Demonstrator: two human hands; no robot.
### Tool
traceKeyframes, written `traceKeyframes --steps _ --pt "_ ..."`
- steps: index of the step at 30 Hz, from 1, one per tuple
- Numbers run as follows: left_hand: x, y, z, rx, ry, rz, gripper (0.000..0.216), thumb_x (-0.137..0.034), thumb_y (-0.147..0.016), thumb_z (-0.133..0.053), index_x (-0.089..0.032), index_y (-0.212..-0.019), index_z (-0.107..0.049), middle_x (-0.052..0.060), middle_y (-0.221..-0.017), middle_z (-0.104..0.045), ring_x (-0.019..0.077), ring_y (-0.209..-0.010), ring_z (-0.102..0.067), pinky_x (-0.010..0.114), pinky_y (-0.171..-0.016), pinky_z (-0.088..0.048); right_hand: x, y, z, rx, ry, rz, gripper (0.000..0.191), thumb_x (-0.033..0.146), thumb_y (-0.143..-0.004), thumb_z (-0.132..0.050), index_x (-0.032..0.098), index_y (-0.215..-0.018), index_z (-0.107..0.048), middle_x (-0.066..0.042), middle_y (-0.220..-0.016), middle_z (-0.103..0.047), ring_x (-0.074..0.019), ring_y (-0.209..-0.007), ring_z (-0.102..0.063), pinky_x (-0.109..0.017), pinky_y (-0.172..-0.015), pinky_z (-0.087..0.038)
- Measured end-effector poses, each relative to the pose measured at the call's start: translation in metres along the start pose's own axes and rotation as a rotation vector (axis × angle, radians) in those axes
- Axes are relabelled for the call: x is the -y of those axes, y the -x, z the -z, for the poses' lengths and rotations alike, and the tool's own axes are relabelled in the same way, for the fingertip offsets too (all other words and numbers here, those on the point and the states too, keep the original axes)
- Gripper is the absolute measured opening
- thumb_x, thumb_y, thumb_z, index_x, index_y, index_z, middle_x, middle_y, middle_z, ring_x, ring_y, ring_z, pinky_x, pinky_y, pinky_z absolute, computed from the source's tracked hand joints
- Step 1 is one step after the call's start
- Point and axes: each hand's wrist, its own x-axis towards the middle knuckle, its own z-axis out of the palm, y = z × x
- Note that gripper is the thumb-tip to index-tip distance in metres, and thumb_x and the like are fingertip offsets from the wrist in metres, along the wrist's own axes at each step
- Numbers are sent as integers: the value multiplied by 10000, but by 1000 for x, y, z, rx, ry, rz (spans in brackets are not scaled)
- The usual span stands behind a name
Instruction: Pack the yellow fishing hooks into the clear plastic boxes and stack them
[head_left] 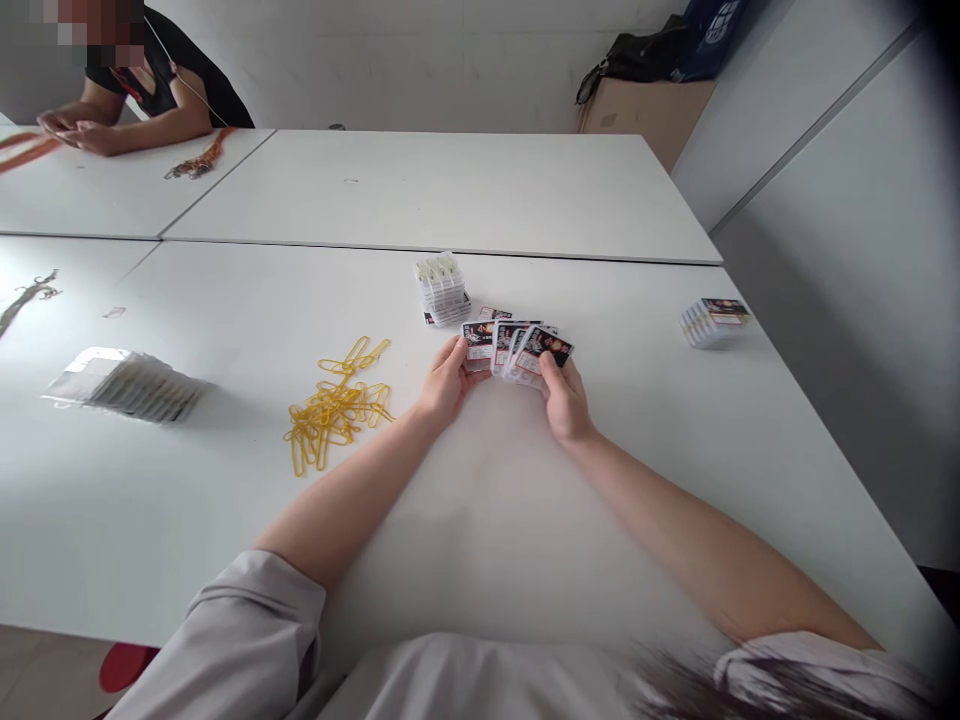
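Observation:
Several small clear plastic cases (pixel 526 358) with black-and-white printed labels are fanned out between my hands, just above the white table. My left hand (pixel 448 382) is closed on the leftmost case at its left edge. On the right end of the fan, my right hand (pixel 566 395) grips the cases with the thumb on top of a label. Just beyond my left hand stands a stack of similar clear cases (pixel 442 288), small pale items showing inside the top one. Left of my left forearm lies a loose pile of yellow paperclip-shaped loops (pixel 330 412).
A plastic-wrapped row of flat packs (pixel 127 383) lies at left. Another small stack of cases (pixel 711 323) sits near the table's right edge. Across the joined tables (pixel 450 195), a person (pixel 165 85) leans over orange cords (pixel 201 158). Bags rest on a cardboard box (pixel 641 108) behind.

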Motion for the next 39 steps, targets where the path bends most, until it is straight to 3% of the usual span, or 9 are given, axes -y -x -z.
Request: traceKeyframes --steps 5,10,14,20,25,30,35,39 --pt "2 7 0 177 -104 -49 429 -534 -844 -709 -189 -1081 -616 62 -1025 -737 192 -898 -720 343 -830 -590 5 4 -1 56 192 56 536 605 -934 -556 233 -1321 -557 -98 -1403 -641 -272 -1376 -538 -442 -1171 -423" --pt "6 8 -2 270 -235 -231 638 -347 -657 -907 -201 -1166 -552 78 -1181 -695 219 -1102 -673 347 -990 -529 3 6 -1 170 157 27 495 580 -915 -609 276 -1293 -514 -77 -1305 -691 -263 -1235 -645 -449 -1095 -506" --pt "2 9 0 248 -316 -249 586 -366 -684 -884 -196 -1147 -567 77 -1162 -694 234 -1107 -666 353 -985 -520 -1 5 0 211 154 41 529 522 -865 -709 273 -1284 -504 -88 -1299 -677 -257 -1198 -656 -448 -1058 -532" --pt "-3 19 -2 194 -304 -202 483 -440 -737 -833 -200 -1096 -618 56 -1076 -708 213 -1015 -675 301 -902 -533 -1 9 -2 214 202 70 727 447 -770 -820 273 -1392 -486 -114 -1406 -602 -290 -1330 -562 -468 -1089 -509" --pt "7 24 -16 40 -158 -248 415 -605 -837 -675 -200 -918 -633 14 -832 -663 173 -814 -648 283 -784 -524 1 12 -3 238 324 126 705 349 -791 -800 290 -1411 -469 -101 -1435 -573 -285 -1309 -571 -475 -1090 -502" --pt "14 23 -30 -189 -168 -253 388 -557 -913 -589 -201 -760 -581 -13 -676 -584 142 -676 -578 265 -698 -492 6 12 -7 248 483 91 568 282 -759 -785 259 -1268 -534 -93 -1228 -686 -301 -1112 -670 -516 -977 -551" --pt "20 22 -34 -210 -149 -312 305 -443 -951 -530 -199 -775 -579 -11 -727 -598 126 -683 -569 239 -675 -488 11 14 -11 234 468 32 671 282 -729 -806 255 -1331 -511 -108 -1293 -664 -302 -1125 -662 -511 -981 -542" --pt "27 22 -36 -188 -60 -334 336 -477 -982 -428 -208 -856 -587 18 -865 -642 148 -780 -612 284 -775 -523 13 18 -15 240 317 7 664 472 -819 -758 270 -1393 -492 -101 -1376 -626 -287 -1240 -612 -488 -1072 -490"
